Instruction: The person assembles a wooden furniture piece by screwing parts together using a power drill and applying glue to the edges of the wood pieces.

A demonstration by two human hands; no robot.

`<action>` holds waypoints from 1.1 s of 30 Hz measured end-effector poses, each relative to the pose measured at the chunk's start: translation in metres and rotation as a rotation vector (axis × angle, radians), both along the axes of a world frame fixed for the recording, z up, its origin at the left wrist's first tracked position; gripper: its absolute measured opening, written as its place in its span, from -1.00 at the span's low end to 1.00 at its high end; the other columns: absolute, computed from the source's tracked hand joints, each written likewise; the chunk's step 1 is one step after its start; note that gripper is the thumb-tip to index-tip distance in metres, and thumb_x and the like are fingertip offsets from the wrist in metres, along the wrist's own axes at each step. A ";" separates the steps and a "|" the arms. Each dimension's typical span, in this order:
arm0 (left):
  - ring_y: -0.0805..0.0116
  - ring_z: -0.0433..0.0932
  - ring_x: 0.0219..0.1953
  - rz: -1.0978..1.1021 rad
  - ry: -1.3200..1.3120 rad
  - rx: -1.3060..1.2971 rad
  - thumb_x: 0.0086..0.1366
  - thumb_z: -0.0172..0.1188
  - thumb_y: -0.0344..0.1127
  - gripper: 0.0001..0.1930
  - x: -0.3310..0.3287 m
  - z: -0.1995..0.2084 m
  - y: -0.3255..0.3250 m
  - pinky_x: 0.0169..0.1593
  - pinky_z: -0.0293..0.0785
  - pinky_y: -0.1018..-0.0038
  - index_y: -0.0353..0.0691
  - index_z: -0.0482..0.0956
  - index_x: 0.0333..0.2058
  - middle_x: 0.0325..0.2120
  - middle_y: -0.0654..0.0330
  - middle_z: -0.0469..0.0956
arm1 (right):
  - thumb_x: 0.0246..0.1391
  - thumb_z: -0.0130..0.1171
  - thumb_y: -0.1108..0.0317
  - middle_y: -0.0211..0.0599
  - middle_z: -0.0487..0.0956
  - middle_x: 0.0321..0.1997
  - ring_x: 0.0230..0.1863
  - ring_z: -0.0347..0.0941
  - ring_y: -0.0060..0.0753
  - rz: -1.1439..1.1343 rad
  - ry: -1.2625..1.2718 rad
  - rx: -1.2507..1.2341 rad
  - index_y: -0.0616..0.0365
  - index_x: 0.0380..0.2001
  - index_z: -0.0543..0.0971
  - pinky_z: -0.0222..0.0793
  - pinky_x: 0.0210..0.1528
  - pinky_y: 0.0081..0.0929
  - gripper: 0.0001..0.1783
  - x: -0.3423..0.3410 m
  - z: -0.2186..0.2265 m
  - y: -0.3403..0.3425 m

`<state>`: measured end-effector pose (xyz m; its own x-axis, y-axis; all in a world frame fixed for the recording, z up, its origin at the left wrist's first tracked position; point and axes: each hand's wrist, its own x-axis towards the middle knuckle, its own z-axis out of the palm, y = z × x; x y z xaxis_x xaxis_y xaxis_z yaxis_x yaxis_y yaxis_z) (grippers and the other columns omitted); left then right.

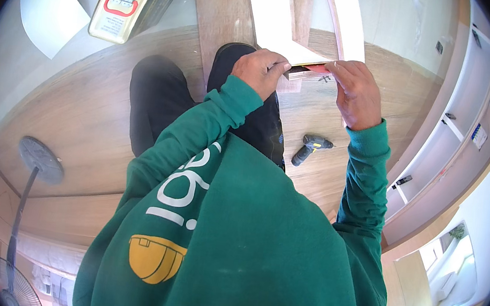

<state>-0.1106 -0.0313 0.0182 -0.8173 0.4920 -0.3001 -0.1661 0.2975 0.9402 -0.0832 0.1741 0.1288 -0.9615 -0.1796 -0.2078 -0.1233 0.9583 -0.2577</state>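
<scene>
A white board (pixel 270 12) runs away from me, its near end between my two hands. My left hand (pixel 258 71) is closed at the board's near left corner, thumb and fingers pinched together. From there a slim black and red thing (pixel 315 69) stretches along the near edge to my right hand; its kind is too small to tell. My right hand (pixel 356 90) pinches the red end of it, fingers bent at the board's right corner. A narrow pale wooden edge shows just below the slim thing.
A cordless drill (pixel 311 148) lies on the wood-look floor (pixel 319 182) below my right hand. Another white-faced strip (pixel 347 20) lies at the far right, a brown plank (pixel 221 7) left of the board. A large metal can (pixel 115 23) stands far left; a fan (pixel 10 283) is lower left.
</scene>
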 end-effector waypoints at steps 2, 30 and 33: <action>0.14 0.64 -0.31 -0.001 -0.013 -0.019 0.23 0.27 -0.28 -0.80 0.001 0.002 0.000 -0.21 0.51 0.38 -0.29 0.69 -0.27 -0.35 0.02 0.65 | -0.08 0.12 0.64 -0.25 0.64 -0.25 -0.18 0.50 -0.15 0.001 -0.006 0.003 0.17 -0.24 0.64 0.43 -0.10 -0.27 -0.70 0.006 -0.006 -0.002; 0.32 0.63 -0.36 -0.136 -0.150 0.027 0.24 0.27 -0.29 -0.79 -0.011 -0.014 -0.003 -0.20 0.51 0.45 -0.31 0.70 -0.25 -0.38 0.05 0.69 | 0.02 0.17 0.62 -0.18 0.63 -0.25 -0.19 0.53 -0.12 -0.013 -0.058 -0.309 0.15 -0.21 0.64 0.49 -0.14 -0.32 -0.75 0.005 0.012 0.019; 0.33 0.63 -0.35 -0.140 -0.217 0.026 0.23 0.27 -0.29 -0.79 -0.010 -0.011 -0.002 -0.20 0.51 0.46 -0.30 0.70 -0.25 -0.38 0.05 0.69 | 0.04 0.17 0.62 -0.16 0.63 -0.27 -0.21 0.54 -0.13 -0.068 -0.046 -0.356 0.15 -0.19 0.64 0.48 -0.17 -0.33 -0.75 0.010 0.021 0.024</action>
